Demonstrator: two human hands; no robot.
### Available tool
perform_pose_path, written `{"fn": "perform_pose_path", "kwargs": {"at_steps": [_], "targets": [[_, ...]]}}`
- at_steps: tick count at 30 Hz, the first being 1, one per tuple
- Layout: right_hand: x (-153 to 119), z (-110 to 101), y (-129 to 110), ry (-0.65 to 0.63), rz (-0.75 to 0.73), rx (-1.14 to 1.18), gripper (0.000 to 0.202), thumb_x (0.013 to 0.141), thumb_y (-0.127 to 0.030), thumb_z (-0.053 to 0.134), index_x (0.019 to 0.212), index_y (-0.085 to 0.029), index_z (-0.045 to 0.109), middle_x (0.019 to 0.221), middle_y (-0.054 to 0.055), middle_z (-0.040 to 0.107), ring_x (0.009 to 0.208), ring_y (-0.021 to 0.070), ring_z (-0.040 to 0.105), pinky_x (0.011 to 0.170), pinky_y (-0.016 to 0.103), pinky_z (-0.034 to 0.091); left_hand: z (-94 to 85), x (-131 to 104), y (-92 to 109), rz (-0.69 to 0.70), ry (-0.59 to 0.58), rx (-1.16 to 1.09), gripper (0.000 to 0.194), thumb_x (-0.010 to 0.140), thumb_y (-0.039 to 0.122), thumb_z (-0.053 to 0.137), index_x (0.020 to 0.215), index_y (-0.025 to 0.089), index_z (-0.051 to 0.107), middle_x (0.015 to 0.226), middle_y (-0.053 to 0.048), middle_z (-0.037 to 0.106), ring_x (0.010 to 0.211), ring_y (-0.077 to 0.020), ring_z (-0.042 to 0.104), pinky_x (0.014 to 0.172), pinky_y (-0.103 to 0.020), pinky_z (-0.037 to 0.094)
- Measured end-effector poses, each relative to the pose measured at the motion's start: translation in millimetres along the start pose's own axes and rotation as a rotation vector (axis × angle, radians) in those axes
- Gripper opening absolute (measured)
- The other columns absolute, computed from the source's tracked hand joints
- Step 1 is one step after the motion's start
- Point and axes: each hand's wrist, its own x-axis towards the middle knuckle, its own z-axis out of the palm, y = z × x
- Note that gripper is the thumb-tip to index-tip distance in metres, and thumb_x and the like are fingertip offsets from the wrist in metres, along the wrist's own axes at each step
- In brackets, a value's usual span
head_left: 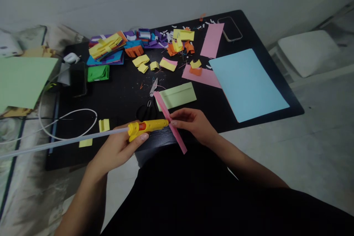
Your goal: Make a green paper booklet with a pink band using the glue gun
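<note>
My left hand (121, 147) is closed around a yellow hot glue gun (151, 125), with a long whitish glue stick (83, 140) running out of its back to the left. The gun's nozzle is at the pink paper strip (178, 138), close to my right fingertips. Between thumb and fingers, my right hand (193, 121) pinches that narrow folded strip, which slants down over the table's front edge. Just behind the strip lies a light green folded paper (178, 96). Scissors (149, 108) with black handles rest beyond the gun, their handles partly hidden.
On the black table (118, 92) lie blue sheets (249, 84), pink papers (212, 40), a green paper stack (98, 73), a yellow bundle (106, 46) and scattered scraps. A phone-shaped frame (230, 29) lies at the back right. A white cable (95, 118) loops on the left. A stool (308, 51) stands right.
</note>
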Motion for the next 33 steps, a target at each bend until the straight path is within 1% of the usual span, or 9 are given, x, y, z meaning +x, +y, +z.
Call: {"fn": "perform_pose_path", "kwargs": {"at_steps": [3,8,13,15,22,25,28,31,33], "targets": [[0.9,-1.4,1.6,-0.007,0.018,0.009,0.025,0.074,-0.031,0.092,0.096,-0.024,0.082,0.098,0.001,0.081,0.094,0.0176,0.075,0.101,0.040,0.058,-0.5,0.6,0.1,0.002,-0.063,-0.023,0.036,0.102,0.048,0.054,0.090,0.020,0.072,0.080,-0.003,0.070,0.073,-0.0187,0.065,0.068,-0.029,0.056],[0.9,-1.3,3.1,0.015,0.015,-0.034,0.020,0.078,-0.031,0.088,0.096,-0.024,0.083,0.098,0.002,0.081,0.091,0.0167,0.073,0.096,0.038,0.057,-1.7,0.3,1.7,0.005,-0.113,-0.037,0.037,0.103,0.046,0.053,0.084,0.019,0.069,0.076,-0.002,0.068,0.066,-0.0163,0.062,0.062,-0.026,0.051],[-0.5,0.3,0.7,0.009,0.011,-0.079,0.018,0.080,-0.031,0.085,0.097,-0.024,0.084,0.098,0.002,0.081,0.090,0.0168,0.072,0.094,0.037,0.056,-0.9,-0.8,1.5,-0.008,-0.114,-0.039,0.040,0.102,0.046,0.054,0.073,0.020,0.061,0.066,0.001,0.059,0.058,-0.0135,0.055,0.056,-0.024,0.044],[-0.8,0.5,0.7,0.007,0.013,-0.080,0.019,0.079,-0.032,0.085,0.097,-0.024,0.084,0.099,0.002,0.081,0.090,0.0169,0.072,0.093,0.036,0.056,-1.1,-2.1,-0.5,-0.041,-0.085,-0.024,0.042,0.100,0.049,0.055,0.070,0.020,0.060,0.064,0.001,0.057,0.057,-0.0141,0.053,0.054,-0.025,0.043],[-0.4,0.0,2.7,0.031,0.040,-0.067,0.019,0.077,-0.033,0.087,0.094,-0.025,0.084,0.096,0.001,0.081,0.087,0.0166,0.070,0.090,0.035,0.055,-9.9,-6.4,-8.2,-0.200,-0.002,0.061,0.047,0.097,0.059,0.053,0.075,0.020,0.068,0.063,-0.002,0.060,0.061,-0.0189,0.058,0.057,-0.029,0.044],[-0.5,-0.1,2.2,0.028,0.049,-0.068,0.018,0.077,-0.033,0.087,0.094,-0.025,0.084,0.096,0.001,0.081,0.087,0.0164,0.070,0.091,0.036,0.054,-15.0,-4.0,-6.9,-0.218,0.058,0.088,0.051,0.096,0.062,0.052,0.077,0.019,0.070,0.060,-0.002,0.061,0.056,-0.0181,0.055,0.054,-0.030,0.042],[-0.3,-0.5,2.1,0.029,0.053,-0.052,0.018,0.077,-0.032,0.088,0.094,-0.025,0.084,0.096,0.001,0.080,0.086,0.0157,0.069,0.092,0.036,0.054,-19.5,-0.9,-5.4,-0.214,0.125,0.107,0.048,0.094,0.059,0.053,0.078,0.017,0.071,0.058,-0.001,0.059,0.054,-0.0177,0.054,0.054,-0.031,0.042],[0.4,-1.2,2.4,0.036,0.052,-0.039,0.019,0.077,-0.033,0.088,0.093,-0.025,0.084,0.095,0.000,0.080,0.086,0.0156,0.069,0.094,0.036,0.054,-23.1,0.6,-8.0,-0.215,0.234,0.114,0.043,0.091,0.055,0.058,0.084,0.017,0.074,0.075,-0.006,0.072,0.068,-0.0213,0.063,0.064,-0.033,0.049],[1.0,-1.7,2.7,0.044,0.059,-0.021,0.019,0.076,-0.033,0.089,0.093,-0.025,0.084,0.096,0.001,0.080,0.089,0.0166,0.070,0.095,0.037,0.055,-25.3,0.8,-12.5,-0.212,0.313,0.094,0.040,0.089,0.054,0.062,0.092,0.017,0.076,0.087,-0.007,0.077,0.076,-0.0221,0.065,0.069,-0.033,0.051]]}}
